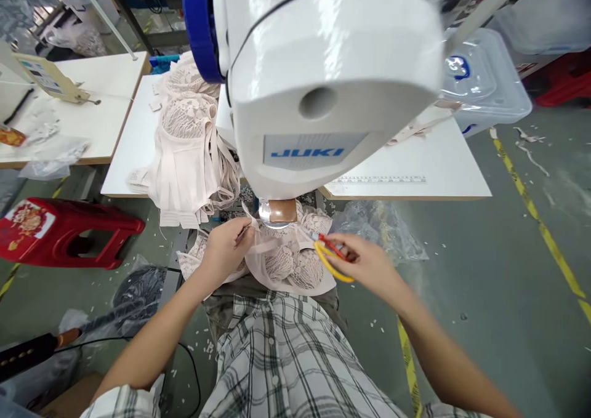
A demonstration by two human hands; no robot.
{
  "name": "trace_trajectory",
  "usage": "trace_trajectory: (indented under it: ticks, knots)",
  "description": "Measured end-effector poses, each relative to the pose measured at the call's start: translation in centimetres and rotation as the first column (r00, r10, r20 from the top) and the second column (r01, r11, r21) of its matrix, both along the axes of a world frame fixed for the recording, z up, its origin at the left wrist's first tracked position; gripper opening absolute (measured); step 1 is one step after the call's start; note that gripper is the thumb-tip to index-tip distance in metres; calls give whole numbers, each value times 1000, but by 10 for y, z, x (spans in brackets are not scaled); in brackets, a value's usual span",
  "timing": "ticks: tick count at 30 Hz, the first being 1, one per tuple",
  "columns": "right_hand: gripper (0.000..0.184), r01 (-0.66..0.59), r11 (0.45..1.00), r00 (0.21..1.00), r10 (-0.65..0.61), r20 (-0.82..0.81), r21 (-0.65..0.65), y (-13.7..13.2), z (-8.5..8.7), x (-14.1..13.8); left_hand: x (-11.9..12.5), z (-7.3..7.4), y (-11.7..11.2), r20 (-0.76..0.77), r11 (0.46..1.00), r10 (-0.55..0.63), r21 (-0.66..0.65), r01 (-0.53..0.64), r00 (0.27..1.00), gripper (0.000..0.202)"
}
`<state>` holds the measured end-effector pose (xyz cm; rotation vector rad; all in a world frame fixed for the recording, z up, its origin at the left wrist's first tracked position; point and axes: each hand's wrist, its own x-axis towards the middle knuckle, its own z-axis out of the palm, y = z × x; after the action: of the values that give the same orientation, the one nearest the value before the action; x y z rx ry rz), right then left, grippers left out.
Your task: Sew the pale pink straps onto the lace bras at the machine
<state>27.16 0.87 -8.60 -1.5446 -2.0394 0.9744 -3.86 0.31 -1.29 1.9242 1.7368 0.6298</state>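
A pale pink lace bra lies across my lap, just below the head of a white JUKI sewing machine. My left hand is closed, pinching a strap of the bra at its left side. In my right hand are scissors with red and yellow handles, their tips pointing at the bra's right cup edge. The blades are partly hidden against the fabric. A brown patch and a shiny round metal part sit under the machine head, between my hands.
A pile of pink lace bras hangs over the table's front edge at left. A red stool stands on the floor beyond. A ruler scale runs along the right tabletop. Clear plastic bins are at the far right.
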Motion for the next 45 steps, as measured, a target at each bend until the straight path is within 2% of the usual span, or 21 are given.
trace_trajectory:
  ticks: [2,4,7,9,11,13,14,15,17,18,20,22,23,25,26,28,30,32,35,40,45]
  knots:
    - [36,115,986,988,-127,87,124,37,1,11,1,3,2,-81,998,-52,13,54,995,28]
    - [37,194,948,967,-228,114,252,81,7,17,2,10,4,-71,991,-136,-23,134,988,26]
    - [33,168,927,966,-224,133,336,140,30,27,-2,18,12,135,948,-251,-163,272,958,28]
    - [28,157,906,967,-223,126,394,156,46,30,-9,18,20,193,943,-269,-149,299,944,30]
    - [28,155,882,971,-220,96,446,147,53,22,-14,14,26,64,962,-258,-79,262,964,27]
    - [24,120,883,987,-155,41,453,115,48,4,-13,7,23,-144,959,-255,89,269,956,23]
    - [20,63,900,997,-72,5,432,95,42,-7,-9,3,20,-236,936,-255,182,301,938,22]
    - [20,-46,925,994,82,-79,377,74,35,-18,-3,-2,16,-309,902,-254,266,340,917,21]
    - [33,-273,920,918,337,-211,282,37,18,-39,13,-10,6,-410,832,-265,360,422,872,22]
    - [48,-310,916,889,374,-263,255,22,11,-48,23,-12,2,-442,802,-272,388,455,855,23]
    - [74,-276,941,864,331,-380,194,3,4,-62,42,-13,-5,-475,746,-289,432,507,831,24]
    - [74,-194,978,791,201,-577,75,-7,8,-70,59,-7,-10,-418,731,-293,482,483,860,24]
    - [67,-149,989,729,112,-675,3,-9,14,-73,67,-2,-11,-346,756,-290,488,435,892,25]
    - [51,-47,990,622,-73,-779,-130,-9,30,-75,80,9,-14,-146,857,-261,420,299,954,30]
    - [44,19,985,601,-150,-785,-173,-8,38,-76,85,13,-14,-39,909,-219,355,218,975,33]
    - [33,115,975,619,-220,-754,-190,0,51,-76,90,18,-12,143,976,-121,196,91,982,38]
    - [27,151,975,654,-222,-724,-163,13,58,-78,87,18,-10,227,996,-44,79,26,973,42]
    - [24,141,982,691,-189,-698,-126,29,60,-79,79,15,-9,180,998,20,50,-30,984,42]
    - [21,130,991,782,-129,-610,-43,53,62,-82,64,11,-9,-38,988,81,133,-76,996,34]
    - [12,116,983,872,-33,-488,141,86,70,-86,49,5,0,-340,946,27,312,85,940,40]
    - [8,72,975,922,15,-387,210,104,72,-89,45,0,9,-428,932,90,355,76,899,40]
